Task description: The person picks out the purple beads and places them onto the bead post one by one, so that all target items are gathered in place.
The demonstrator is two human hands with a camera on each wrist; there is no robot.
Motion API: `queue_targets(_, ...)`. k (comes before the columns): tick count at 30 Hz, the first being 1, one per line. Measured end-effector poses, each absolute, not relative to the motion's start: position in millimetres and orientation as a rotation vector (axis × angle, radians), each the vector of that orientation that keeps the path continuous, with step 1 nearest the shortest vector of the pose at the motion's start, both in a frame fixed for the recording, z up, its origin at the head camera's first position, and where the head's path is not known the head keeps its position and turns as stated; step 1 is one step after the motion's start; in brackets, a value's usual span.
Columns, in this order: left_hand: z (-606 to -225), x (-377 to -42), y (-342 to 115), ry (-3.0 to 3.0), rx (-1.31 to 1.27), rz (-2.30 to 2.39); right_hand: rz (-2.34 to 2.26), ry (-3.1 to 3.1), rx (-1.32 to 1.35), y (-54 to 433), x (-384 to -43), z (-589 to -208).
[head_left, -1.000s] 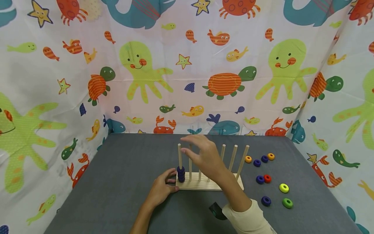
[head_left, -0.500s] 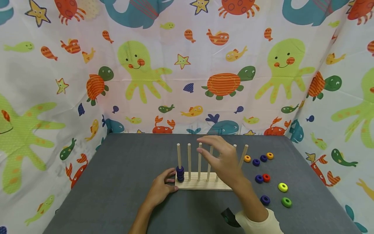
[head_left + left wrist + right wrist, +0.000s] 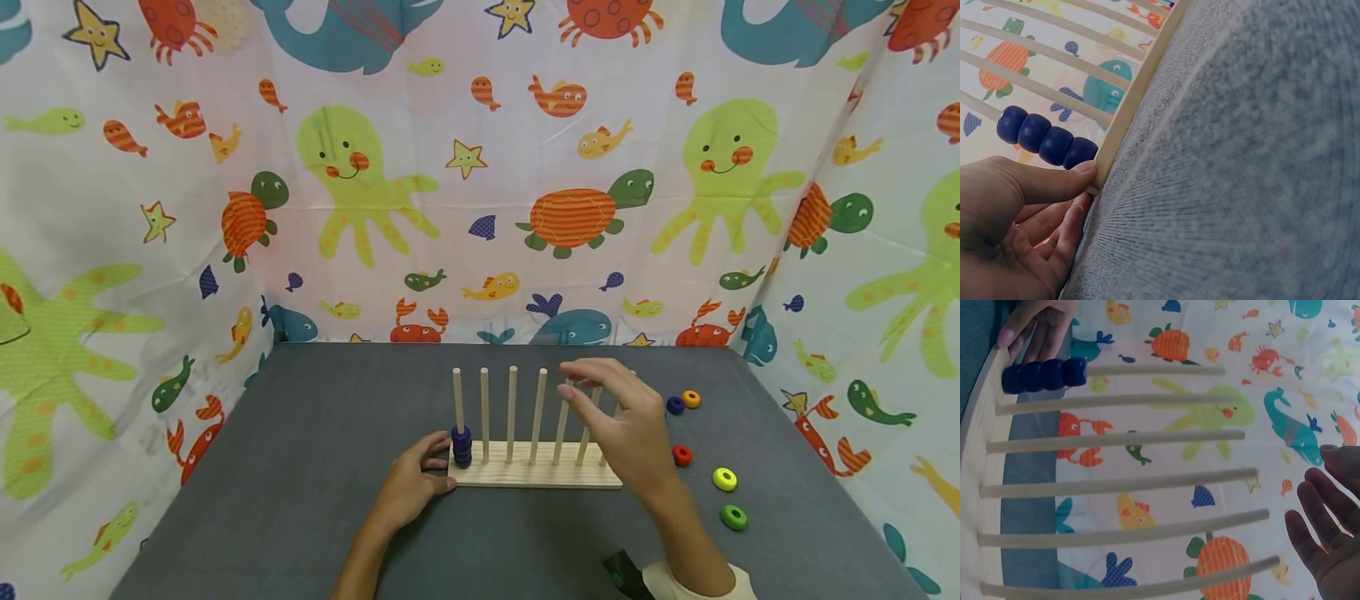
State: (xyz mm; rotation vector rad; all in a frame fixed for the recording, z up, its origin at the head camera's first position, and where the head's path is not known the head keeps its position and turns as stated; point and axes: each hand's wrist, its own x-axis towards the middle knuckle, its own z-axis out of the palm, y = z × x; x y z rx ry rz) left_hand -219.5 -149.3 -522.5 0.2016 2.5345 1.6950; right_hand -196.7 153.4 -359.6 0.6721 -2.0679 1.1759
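A wooden peg rack [image 3: 525, 477] stands on the grey table, its several upright pegs in a row. On the leftmost peg sits a stack of dark blue beads [image 3: 462, 447], also seen close up in the left wrist view. My left hand [image 3: 412, 477] grips the left end of the base, thumb at the front corner; the left wrist view shows the thumb [image 3: 1063, 182] beside the lowest bead. My right hand [image 3: 626, 421] is raised over the right-hand pegs and partly hides them. Its fingers are spread and loosely bent, with nothing between them.
Loose beads lie right of the rack: orange [image 3: 692, 399], blue [image 3: 675, 405], red [image 3: 682, 455], yellow [image 3: 724, 479] and green [image 3: 733, 517]. The right arm hides part of that area. A curtain [image 3: 480, 167] with sea animals surrounds the table [image 3: 315, 433].
My right hand has moved rightward above the rack, from near the left pegs to the right ones, now covering some loose beads. The left hand keeps its grip on the base.
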Motion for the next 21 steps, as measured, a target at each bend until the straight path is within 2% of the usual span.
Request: queue_targets(21,-520.8,-215.9,-147.5,2.542,0.21,1.722,1.196,-2.192,0.358,211.7,-181.6,-407.1)
